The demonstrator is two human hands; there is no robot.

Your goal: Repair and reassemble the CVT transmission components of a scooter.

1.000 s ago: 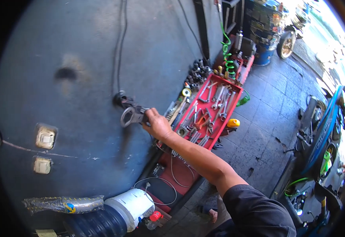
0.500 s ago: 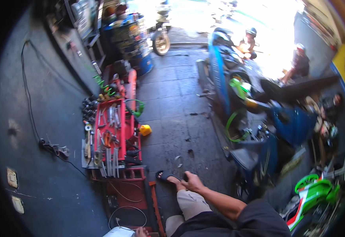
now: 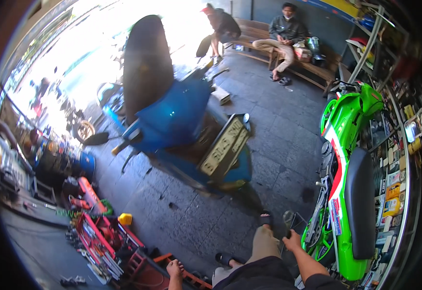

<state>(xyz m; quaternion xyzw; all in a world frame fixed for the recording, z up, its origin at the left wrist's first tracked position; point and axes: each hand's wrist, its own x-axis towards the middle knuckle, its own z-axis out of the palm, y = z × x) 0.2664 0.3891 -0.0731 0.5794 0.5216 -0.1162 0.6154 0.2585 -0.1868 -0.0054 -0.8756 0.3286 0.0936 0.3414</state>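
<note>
Forearm and right hand (image 3: 294, 240) rise from the lower edge right of centre, the arm angled up and to the left, the fist clamped around the handle of a wrench (image 3: 288, 222) whose rounded metal head points upward, just left of the green motorcycle (image 3: 353, 159). That motorcycle stands along the right of the frame, its black seat facing the camera's right rim. Lower centre, the left hand (image 3: 175, 269) shows at the bottom edge with fingers bunched loosely and nothing visibly in them; whether it is fully closed cannot be told. It hangs near the orange frame beside the red tool tray (image 3: 97, 237), which lies at the lower left filled with spanners. Between the two hands, the person's bent knee in tan trousers and a sandalled foot rest on the grey paved floor (image 3: 288, 140). A blue scooter (image 3: 182, 121) leans across the centre of the frame. Two people sit on a wooden bench (image 3: 317, 67) at the upper right.
</note>
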